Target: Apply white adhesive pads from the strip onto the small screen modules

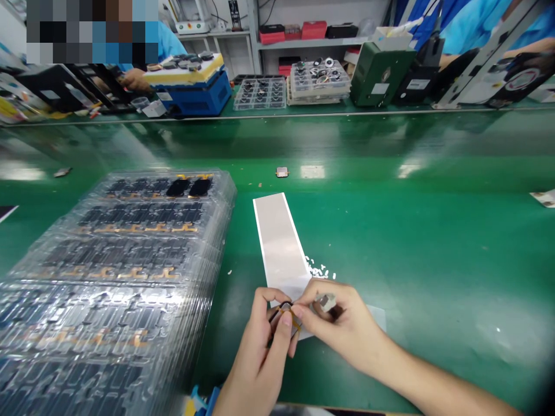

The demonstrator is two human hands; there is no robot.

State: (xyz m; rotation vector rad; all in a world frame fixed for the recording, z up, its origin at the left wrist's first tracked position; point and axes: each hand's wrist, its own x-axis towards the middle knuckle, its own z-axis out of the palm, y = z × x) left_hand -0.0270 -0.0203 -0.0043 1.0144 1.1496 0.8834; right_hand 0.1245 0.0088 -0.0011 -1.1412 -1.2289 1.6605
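Observation:
My left hand (264, 352) is closed round a small dark-rimmed display module (274, 316) with an orange flex cable (296, 325), the thumb lying over its face. Against the module's edge press the pinched thumb and forefinger of my right hand (336, 323). The pale grey end of a tool (327, 301) pokes out between the curled fingers of that hand; the rest of it is hidden. Under both hands lies a long strip of grey sheet with white edges (280, 237). Several tiny white pieces (319, 270) are scattered beside the strip.
Stacked clear trays (217, 248) of display modules fill the left side. Another small module (282, 172) lies beyond the strip on the green table (433, 254). Across the back stand a blue box (199, 95), parts trays (260, 93) and a green box (381, 75). Two people sit opposite.

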